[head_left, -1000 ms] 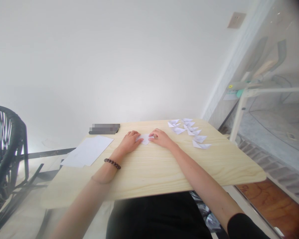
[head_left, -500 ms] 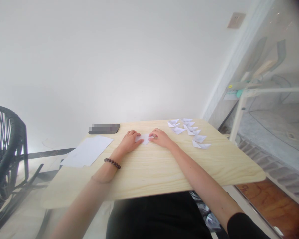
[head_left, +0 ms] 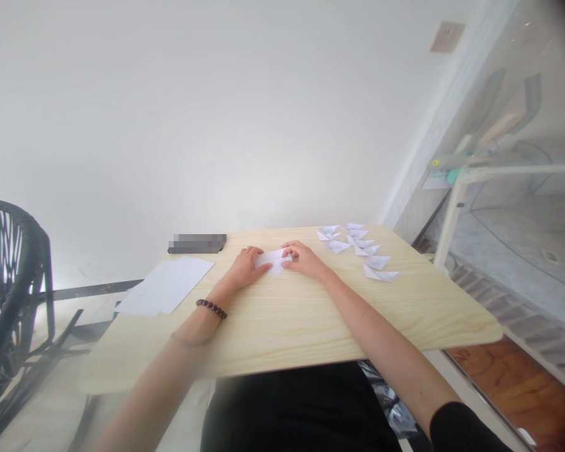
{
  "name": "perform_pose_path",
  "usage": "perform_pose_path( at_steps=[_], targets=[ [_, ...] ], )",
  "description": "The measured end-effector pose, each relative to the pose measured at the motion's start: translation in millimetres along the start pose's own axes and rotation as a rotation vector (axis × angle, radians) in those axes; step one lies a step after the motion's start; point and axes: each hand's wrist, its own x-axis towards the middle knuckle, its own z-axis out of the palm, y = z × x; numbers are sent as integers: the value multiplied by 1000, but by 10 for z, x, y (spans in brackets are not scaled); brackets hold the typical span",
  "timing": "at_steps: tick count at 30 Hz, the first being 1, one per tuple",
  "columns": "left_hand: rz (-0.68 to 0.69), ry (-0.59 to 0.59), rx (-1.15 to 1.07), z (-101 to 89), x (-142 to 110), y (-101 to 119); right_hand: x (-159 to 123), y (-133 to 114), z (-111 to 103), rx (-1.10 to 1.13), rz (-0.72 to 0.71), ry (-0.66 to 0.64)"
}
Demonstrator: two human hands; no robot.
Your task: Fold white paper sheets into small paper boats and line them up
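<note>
A small piece of folded white paper (head_left: 274, 258) lies on the wooden table between my two hands. Its top part shows as a straight band, with a point toward me below. My left hand (head_left: 248, 267) is closed on the paper's left end, thumb along its lower edge. At the right end my right hand (head_left: 302, 260) pinches the paper between thumb and fingers. To the right sit several folded white paper boats (head_left: 336, 247). Some of the folded paper is hidden behind my fingers.
White paper sheets (head_left: 167, 285) lie at the table's left, overhanging its edge. Behind them is a dark, pixelated object (head_left: 196, 243). A black woven chair (head_left: 23, 270) stands left of the table (head_left: 301, 333); a white metal frame (head_left: 452, 213) stands at right. The wall is directly behind.
The paper's upper edge now shows as a raised band across it. My right hand's fingers have lifted slightly and opened a gap above the thumb. The left hand has barely moved.
</note>
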Motion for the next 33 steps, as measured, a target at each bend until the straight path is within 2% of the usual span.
perform_pose_path(
  at_steps=[5, 11, 14, 19, 23, 28, 33],
  targets=[
    [-107, -10, -218, -57, 2, 42, 2, -30, 7, 45, 66, -2],
    [-160, 36, -492, -69, -7, 68, -5, -65, 19, 262, 83, 9],
    [-172, 34, -580, -66, -4, 77, 4, -66, 35, 290, 96, 13],
    [-196, -7, -681, -90, -5, 122, 6, -74, 37, 170, 126, 13],
    [-210, 3, -678, -104, -6, 152, -3, -84, 27, 147, 145, 2],
    [-240, 5, -731, -65, 14, 94, 21, -7, 38, 216, 158, 11],
    [-244, -49, -815, -34, 27, -16, 48, 64, 33, 349, 149, 39]
  ],
)
